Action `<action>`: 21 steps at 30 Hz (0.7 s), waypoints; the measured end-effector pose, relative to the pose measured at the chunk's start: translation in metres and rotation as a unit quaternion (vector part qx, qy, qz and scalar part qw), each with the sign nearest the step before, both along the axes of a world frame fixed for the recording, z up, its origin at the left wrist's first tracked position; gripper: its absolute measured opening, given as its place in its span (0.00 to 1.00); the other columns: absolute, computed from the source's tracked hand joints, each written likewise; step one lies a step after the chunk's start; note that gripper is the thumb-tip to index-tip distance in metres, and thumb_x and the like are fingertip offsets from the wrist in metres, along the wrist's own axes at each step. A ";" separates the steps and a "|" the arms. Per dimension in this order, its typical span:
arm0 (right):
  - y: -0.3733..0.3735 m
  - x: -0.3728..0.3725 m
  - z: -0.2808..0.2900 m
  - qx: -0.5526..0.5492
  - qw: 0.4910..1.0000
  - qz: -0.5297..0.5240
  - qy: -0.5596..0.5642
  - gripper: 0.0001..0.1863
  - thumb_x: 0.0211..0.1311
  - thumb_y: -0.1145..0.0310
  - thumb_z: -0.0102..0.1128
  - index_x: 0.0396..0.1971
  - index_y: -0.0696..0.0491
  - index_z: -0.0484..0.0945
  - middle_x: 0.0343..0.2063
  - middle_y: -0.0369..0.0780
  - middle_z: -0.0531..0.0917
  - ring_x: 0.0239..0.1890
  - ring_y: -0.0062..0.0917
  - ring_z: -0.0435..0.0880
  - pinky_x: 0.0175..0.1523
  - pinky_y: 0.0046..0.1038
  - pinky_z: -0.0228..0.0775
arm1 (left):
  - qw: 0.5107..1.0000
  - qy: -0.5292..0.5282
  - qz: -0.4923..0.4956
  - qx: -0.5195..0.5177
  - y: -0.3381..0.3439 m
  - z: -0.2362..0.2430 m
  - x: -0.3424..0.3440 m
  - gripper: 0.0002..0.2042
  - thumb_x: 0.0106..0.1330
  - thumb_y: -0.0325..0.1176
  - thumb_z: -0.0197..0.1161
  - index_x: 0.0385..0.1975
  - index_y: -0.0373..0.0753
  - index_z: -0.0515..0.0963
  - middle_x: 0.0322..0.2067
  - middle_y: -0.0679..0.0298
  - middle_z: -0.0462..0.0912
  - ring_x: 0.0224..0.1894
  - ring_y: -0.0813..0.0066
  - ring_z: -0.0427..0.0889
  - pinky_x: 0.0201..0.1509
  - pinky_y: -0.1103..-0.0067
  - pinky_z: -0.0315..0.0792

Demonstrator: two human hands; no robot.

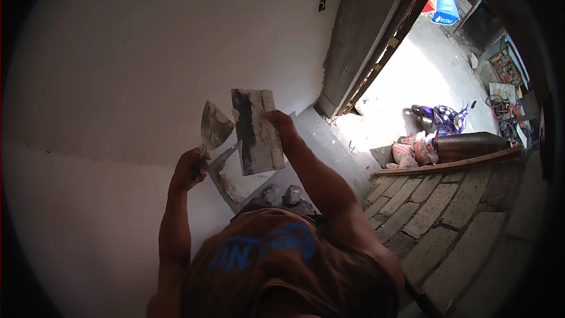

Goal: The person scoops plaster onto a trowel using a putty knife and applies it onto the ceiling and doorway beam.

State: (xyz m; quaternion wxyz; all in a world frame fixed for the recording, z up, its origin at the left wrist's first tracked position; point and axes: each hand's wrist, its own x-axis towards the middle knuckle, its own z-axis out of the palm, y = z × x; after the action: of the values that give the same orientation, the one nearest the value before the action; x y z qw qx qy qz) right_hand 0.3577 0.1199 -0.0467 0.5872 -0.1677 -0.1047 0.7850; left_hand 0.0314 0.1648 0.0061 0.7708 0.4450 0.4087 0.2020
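Observation:
My left hand [189, 169] is closed around the handle of a putty knife [216, 125], whose wide, smeared blade points up. Beside it, my right hand [283, 127] grips the right edge of a rectangular plastering trowel [262, 144]. Dark and pale residue streaks the trowel's flat face. The knife blade's right corner comes close to the trowel's left edge; whether they touch I cannot tell. Below both tools, a pale, stained slab or tray [235, 179] lies on the floor, partly hidden by the trowel.
A smooth pale wall [118, 82] rises at my left and ahead. To the right is a doorway with a wooden frame [376, 65]. Past a block wall [435, 212] are filled sacks [412, 150], a purple motorcycle [444, 119] and a blue umbrella [445, 5]. My shoes [292, 194] stand beside the slab.

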 end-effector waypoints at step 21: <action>-0.189 -0.001 0.103 -0.200 0.454 -0.449 -0.743 0.13 0.62 0.74 0.61 0.46 0.56 0.80 0.45 0.42 0.85 0.42 0.33 0.85 0.48 0.35 0.77 | 0.924 -0.155 -0.274 0.216 0.025 0.009 0.169 0.15 0.76 0.43 0.52 0.42 0.36 0.76 0.22 0.67 0.76 0.18 0.84 0.69 0.22 0.84 0.63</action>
State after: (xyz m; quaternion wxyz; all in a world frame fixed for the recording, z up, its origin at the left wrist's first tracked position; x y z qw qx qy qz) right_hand 0.3564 -0.0694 0.0561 0.5076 -0.8240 -0.2514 -0.0105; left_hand 0.1999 0.1903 0.0149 0.7348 0.6586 0.0923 0.1330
